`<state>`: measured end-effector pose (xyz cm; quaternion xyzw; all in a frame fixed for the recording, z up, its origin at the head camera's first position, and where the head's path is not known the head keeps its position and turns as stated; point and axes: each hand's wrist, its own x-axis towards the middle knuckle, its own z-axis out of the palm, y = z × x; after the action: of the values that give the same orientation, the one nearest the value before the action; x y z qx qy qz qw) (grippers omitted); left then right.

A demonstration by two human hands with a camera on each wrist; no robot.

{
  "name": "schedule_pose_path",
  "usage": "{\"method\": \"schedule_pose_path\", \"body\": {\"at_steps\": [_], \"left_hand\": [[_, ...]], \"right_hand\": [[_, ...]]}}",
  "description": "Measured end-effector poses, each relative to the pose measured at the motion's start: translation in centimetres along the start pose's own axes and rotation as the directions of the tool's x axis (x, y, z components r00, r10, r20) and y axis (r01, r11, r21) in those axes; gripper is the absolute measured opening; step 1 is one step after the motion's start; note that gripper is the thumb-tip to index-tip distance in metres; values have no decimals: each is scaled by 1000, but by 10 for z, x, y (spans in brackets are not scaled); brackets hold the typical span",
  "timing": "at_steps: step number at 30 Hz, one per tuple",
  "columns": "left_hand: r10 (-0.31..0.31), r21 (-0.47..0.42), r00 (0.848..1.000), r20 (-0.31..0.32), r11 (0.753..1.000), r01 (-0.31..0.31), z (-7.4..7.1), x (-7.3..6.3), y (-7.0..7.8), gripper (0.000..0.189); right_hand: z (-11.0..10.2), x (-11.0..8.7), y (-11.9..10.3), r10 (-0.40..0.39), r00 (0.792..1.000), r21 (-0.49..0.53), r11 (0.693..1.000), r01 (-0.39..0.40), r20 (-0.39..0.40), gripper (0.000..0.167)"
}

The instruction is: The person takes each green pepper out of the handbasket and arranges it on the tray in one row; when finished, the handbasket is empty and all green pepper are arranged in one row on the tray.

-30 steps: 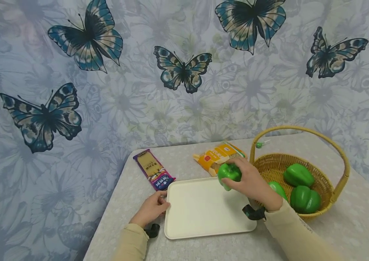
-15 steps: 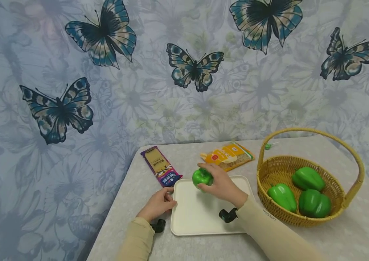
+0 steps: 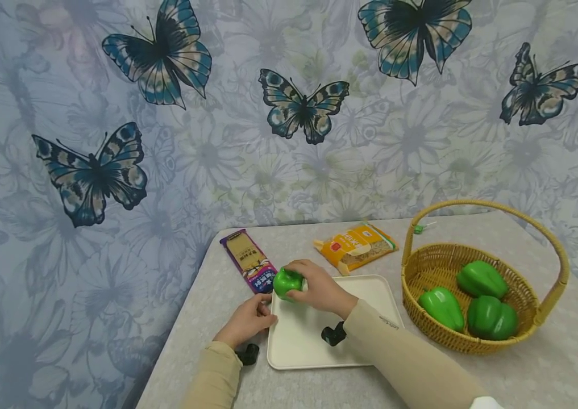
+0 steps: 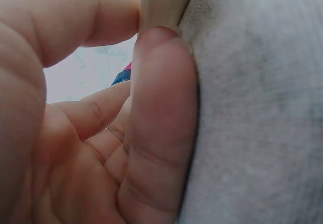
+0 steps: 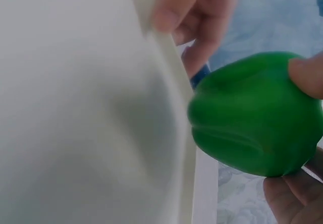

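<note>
My right hand [image 3: 314, 288] grips a green bell pepper [image 3: 286, 284] over the far left corner of a cream rectangular tray [image 3: 329, 346]. In the right wrist view, thumb and fingertips hold the bell pepper [image 5: 252, 115] from its far end, just above the tray's rim [image 5: 174, 82]. My left hand [image 3: 249, 321] pinches the tray's left edge. Up close in the left wrist view, the thumb and a finger of that hand [image 4: 101, 133] meet at the tray edge [image 4: 164, 2], low beside the tablecloth.
A wicker basket [image 3: 444, 341] with a tall handle stands on the right, with several green peppers [image 3: 492, 318] inside. Behind the tray lie a purple noodle packet [image 3: 249, 260] and an orange bag of grain [image 3: 357, 247]. A butterfly-patterned wall [image 3: 207, 170] rises behind the table.
The right hand has carried the bell pepper leftward across the tray, from its far right corner to its far left. The left hand has stayed at the tray's edge; the head view has shifted slightly.
</note>
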<state>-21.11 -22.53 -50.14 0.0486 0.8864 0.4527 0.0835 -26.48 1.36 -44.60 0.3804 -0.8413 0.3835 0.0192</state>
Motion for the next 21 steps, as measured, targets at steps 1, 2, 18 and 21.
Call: {"method": "schedule_pose_path", "body": {"at_steps": [1, 2, 18, 21], "left_hand": [[5, -6, 1000, 0, 1000, -5, 0, 0, 0, 60], [8, -9, 1000, 2, 1000, -8, 0, 0, 0, 61], [-3, 3, 1000, 10, 1000, 3, 0, 2, 3, 61], [-6, 4, 1000, 7, 1000, 6, -1, 2, 0, 60]], "right_hand": [[2, 2, 0, 5, 1000, 6, 1000, -5, 8, 55], [3, 4, 0, 4, 1000, 9, 1000, -4, 19, 54], [11, 13, 6, 28, 995, 38, 999, -32, 96, 56], [14, 14, 6, 35, 994, 46, 998, -40, 104, 59]]}}
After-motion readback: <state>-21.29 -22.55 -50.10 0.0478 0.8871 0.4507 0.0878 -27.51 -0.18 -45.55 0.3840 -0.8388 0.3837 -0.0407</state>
